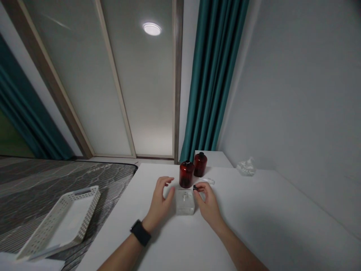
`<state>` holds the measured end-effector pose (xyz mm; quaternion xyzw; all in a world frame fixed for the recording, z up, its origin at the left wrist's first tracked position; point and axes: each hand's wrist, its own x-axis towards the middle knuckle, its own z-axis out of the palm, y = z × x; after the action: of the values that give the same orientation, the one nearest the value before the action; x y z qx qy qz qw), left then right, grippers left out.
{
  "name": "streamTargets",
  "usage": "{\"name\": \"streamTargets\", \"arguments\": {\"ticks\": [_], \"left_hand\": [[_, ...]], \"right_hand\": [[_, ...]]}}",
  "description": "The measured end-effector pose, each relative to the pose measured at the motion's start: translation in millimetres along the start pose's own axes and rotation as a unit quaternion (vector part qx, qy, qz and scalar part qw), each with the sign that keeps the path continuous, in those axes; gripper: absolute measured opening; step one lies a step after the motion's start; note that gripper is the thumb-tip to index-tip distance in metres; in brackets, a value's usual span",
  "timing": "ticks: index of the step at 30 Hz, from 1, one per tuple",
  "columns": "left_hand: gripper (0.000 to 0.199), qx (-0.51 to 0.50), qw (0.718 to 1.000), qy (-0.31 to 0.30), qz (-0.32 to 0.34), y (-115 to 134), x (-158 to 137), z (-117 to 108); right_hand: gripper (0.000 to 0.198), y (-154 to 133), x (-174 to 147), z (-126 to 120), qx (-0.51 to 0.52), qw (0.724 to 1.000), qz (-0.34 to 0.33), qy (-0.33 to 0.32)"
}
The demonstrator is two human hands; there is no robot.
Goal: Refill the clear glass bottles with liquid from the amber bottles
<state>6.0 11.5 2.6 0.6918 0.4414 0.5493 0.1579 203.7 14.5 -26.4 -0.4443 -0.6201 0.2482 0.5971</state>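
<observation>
Right fingers (pixel 203 184) pinch a black piece (pixel 194 187); left fingers (pixel 163 183) are apart. The clear square container (pixel 185 207) between them, probably slippery, suits side holds.

A teal curtain (pixel 214 75) hangs beside frosted door panels (pixel 148 94).

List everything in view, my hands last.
table: 1, white, lower centre
bottles: 2, dark red, on table
container: 1, clear, before bottles
piece: 1, black, right of container
strip: 1, clear, beside bottles
plastic: 1, clear, table's back
block: 1, white, behind bottles
basket: 1, white, lower left
flat item: 1, white, bottom left
surface: 1, striped grey, left
curtains: 2, teal, left and centre
panels: 2, frosted grey, background
light: 1, white, on panel
wall: 1, pale grey, right
watch: 1, black, left wrist
left hand: 1, bare, open, beside container
right hand: 1, bare, beside container, pinching piece
</observation>
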Motion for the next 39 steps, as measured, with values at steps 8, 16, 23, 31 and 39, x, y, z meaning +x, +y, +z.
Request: {"name": "streamTargets", "arguments": {"ticks": [8, 16, 23, 31, 39], "left_hand": [[0.028, 0.035, 0.998, -0.017, -0.055, -15, 11, 3], [0.04, 0.081, 0.993, -0.083, -0.016, -14, 61, 19], [0.053, 0.12, 0.98, -0.156, 0.021, -14, 98, 37], [0.056, 0.158, 0.96, -0.222, 0.067, -14, 96, 27], [0.05, 0.176, 0.964, -0.185, 0.069, -8, 87, 25]], "right_hand": [[0.01, 11, 6, -4, -0.009, 1.0, -0.014, 0.016], [0.013, 10, 10, -6, -0.014, 0.999, -0.015, 0.034], [0.012, 13, 14, -10, -0.029, 0.998, -0.01, 0.051], [0.014, 11, 15, -15, -0.043, 0.997, 0.002, 0.063], [0.011, 9, 16, -16, -0.043, 0.997, 0.007, 0.059]]}}
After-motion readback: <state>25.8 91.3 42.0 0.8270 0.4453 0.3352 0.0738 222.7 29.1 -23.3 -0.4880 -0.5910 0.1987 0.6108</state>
